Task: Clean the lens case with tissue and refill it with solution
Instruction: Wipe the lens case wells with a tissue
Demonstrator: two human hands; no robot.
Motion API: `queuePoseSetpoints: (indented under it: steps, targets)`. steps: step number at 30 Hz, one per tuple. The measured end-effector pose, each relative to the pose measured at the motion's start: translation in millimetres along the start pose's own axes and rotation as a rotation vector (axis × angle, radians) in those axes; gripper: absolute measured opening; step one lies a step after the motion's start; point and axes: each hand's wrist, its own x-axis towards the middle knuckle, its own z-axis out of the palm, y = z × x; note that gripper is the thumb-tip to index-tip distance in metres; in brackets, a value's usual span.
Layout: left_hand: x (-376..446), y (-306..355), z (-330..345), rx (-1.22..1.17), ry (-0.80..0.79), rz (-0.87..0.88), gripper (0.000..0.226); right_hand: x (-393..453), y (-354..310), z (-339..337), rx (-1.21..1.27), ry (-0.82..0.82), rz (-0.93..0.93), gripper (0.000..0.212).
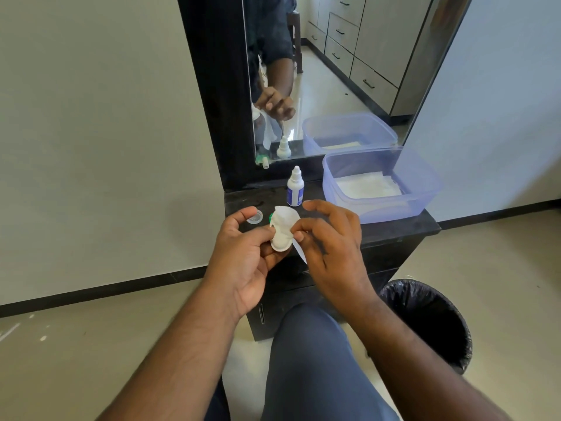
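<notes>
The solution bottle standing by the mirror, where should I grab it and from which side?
Grip the solution bottle around its cylindrical labelled body, below the narrow capped nozzle. It stands upright on the black counter, so probably come from the front with the right hand, once it lets go of the tissue. The plastic tub crowds its right side.

Bottle (295,187) at bench (394,229) back edge, container (379,183) at right; loose cap (254,219) near left edge; bin (431,323) on floor, right.

Home bedroom: dressing mirror (328,71), reflected drawer cabinets (352,41), lined bin (431,323).
</notes>
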Motion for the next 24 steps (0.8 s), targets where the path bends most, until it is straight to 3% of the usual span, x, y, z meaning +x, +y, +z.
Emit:
queuePoseSetpoints:
  steps: [6, 13, 17, 21, 24]
  targets:
    - [-0.3, 1.0, 1.0, 0.049, 0.047, 0.048, 0.045, -1.5, -2.1, 2.7, 0.051, -0.035, 0.001, 0.020]
    - [-2.3, 9.9, -9.1, 0.100, -0.042, 0.063, 0.039, 3.2, -5.1, -3.2, 0.218, -0.136, 0.008, 0.016]
    - [-3.7, 10.8, -14.7, 0.133, -0.041, 0.089, 0.040, 5.9, -6.3, -5.2, 0.172, -0.194, -0.058, 0.016]
    - [-3.0, 11.6, -14.6, 0.154, -0.029, 0.097, 0.034, 14.6, -9.0, -12.1, 0.259, -0.235, 0.024, 0.031]
    - [-0.2, 13.8, -14.1, 0.171, 0.013, 0.123, 0.033, 21.2, -9.2, -13.6, 0.208, -0.294, -0.038, 0.026]
